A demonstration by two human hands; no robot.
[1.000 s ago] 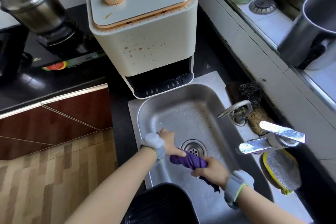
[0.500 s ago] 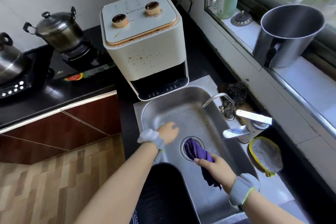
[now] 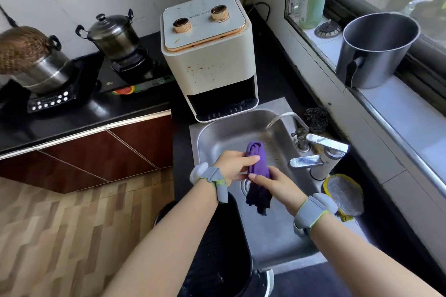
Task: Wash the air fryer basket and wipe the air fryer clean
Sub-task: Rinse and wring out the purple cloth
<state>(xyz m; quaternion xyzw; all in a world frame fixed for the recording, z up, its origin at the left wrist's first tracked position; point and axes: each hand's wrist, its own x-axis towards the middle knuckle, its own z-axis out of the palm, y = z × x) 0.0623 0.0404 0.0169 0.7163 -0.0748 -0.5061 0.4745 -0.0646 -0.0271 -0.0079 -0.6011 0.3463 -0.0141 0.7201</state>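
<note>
Purple cloth (image 3: 258,161) at frame centre, bunched lengthwise, held above the sink (image 3: 217,137) and over the drain; lower end hangs dark and wet. Left hand (image 3: 233,166) grasps the cloth's upper part from the left, fingers wrapped across it. Right hand (image 3: 274,184) grasps it lower down from the right, fingers curled round it. Both wrists carry grey bands. Air fryer (image 3: 208,55) stands just above the sink in the frame, upper centre, on the black counter (image 3: 272,84); cream body, two gold knobs on top, brown spatter on the front face, basket slot open and dark. Basket (image 3: 217,243), black and ribbed, sits at lower centre, between the forearms, at the sink's near-left edge. Two taps (image 3: 316,152) at the sink's right edge; a curved spout reaches over the basin. Dark scourer (image 3: 316,119) right of the spout; yellow-rimmed scrub pad (image 3: 344,194) further down the right edge. Steel pot (image 3: 376,49) and green pump bottle (image 3: 312,3) on the windowsill, upper right. Two lidded pots (image 3: 113,34) on the stove, upper left.
</note>
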